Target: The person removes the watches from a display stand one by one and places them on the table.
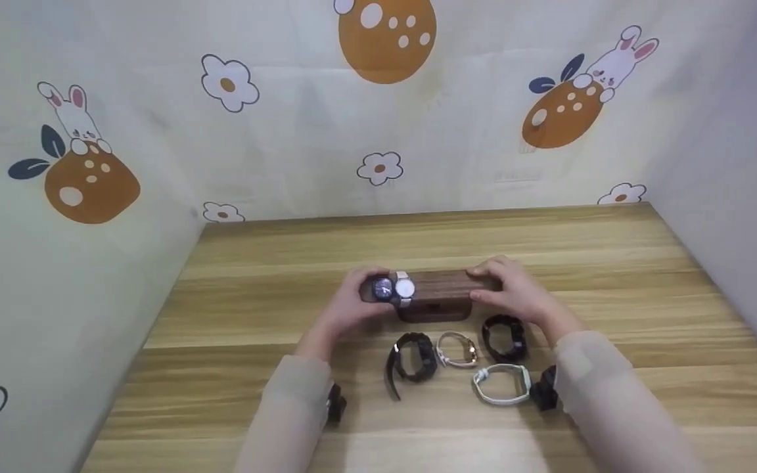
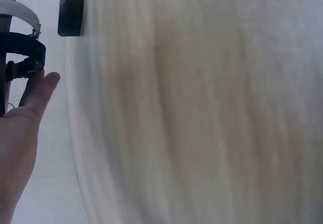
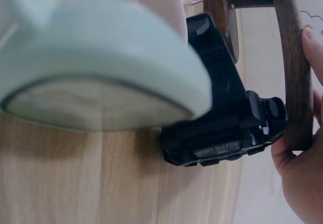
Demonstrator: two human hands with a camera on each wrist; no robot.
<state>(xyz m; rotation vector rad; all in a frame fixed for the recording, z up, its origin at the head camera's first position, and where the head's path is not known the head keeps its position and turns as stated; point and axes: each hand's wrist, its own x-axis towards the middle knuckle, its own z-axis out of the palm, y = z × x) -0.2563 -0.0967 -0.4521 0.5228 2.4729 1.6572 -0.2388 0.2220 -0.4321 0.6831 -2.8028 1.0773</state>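
A dark wooden watch stand (image 1: 443, 285) stands on the table, its bar above a rounded base. My left hand (image 1: 351, 301) grips the bar's left end, thumb in front and fingers behind. In the left wrist view, fingertips (image 2: 50, 80) touch or nearly touch the dark strap (image 2: 22, 45). A square dark watch (image 1: 382, 288) and a round white-faced watch (image 1: 405, 288) sit side by side on the bar's left part. My right hand (image 1: 515, 293) holds the right end between thumb and fingers. The right wrist view shows the bar (image 3: 295, 67) against this hand.
In front of the stand lie a black watch (image 1: 412, 358) with its strap tail out, a slim watch with a pale strap (image 1: 456, 349), a chunky black watch (image 1: 504, 338) and a mint-green watch (image 1: 502, 384). A patterned curtain (image 1: 299, 131) rises behind the wood-grain table (image 1: 221, 394).
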